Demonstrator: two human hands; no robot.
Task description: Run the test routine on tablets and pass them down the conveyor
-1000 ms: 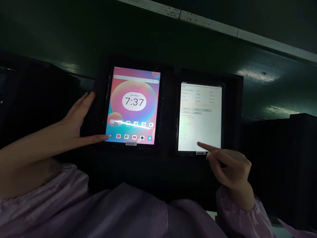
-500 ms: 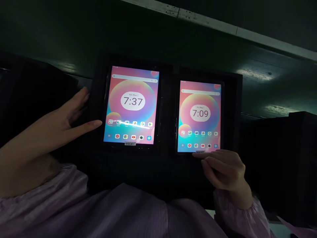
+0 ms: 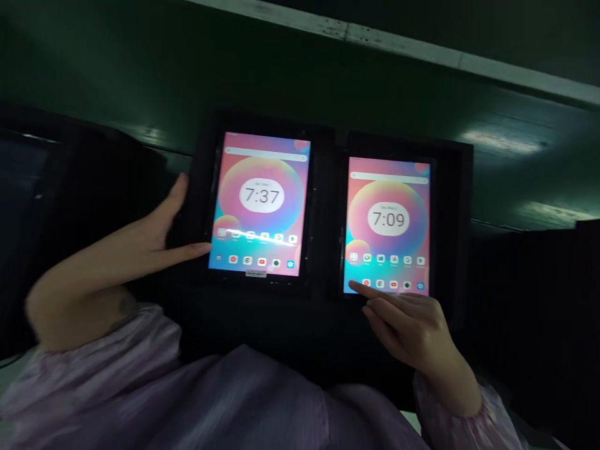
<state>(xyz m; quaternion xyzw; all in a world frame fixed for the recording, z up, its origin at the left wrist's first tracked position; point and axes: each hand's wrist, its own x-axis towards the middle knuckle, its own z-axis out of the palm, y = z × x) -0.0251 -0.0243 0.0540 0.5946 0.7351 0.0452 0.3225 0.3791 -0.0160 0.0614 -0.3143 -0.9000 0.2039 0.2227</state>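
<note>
Two lit tablets lie side by side in dark trays. The left tablet (image 3: 260, 203) shows a home screen reading 7:37, the right tablet (image 3: 388, 226) one reading 7:09. My left hand (image 3: 154, 240) is open, its fingers spread along the left tablet's left edge and its thumb tip at the lower left corner. My right hand (image 3: 412, 328) is below the right tablet, index finger stretched out and touching the bottom left of its screen, the other fingers curled with nothing in them.
Both tablets sit in a dark holder (image 3: 323, 212) on a dark green surface (image 3: 140, 75). A pale rail (image 3: 403, 47) runs across the top. Dark blocks stand at the left (image 3: 28, 187) and right (image 3: 534, 281). My pink sleeves (image 3: 225, 400) fill the bottom.
The right tablet's screen went from a white list page to the home screen. My right index finger slid from mid-bottom to the screen's lower left. My left hand drew back, then returned to the left tablet's edge.
</note>
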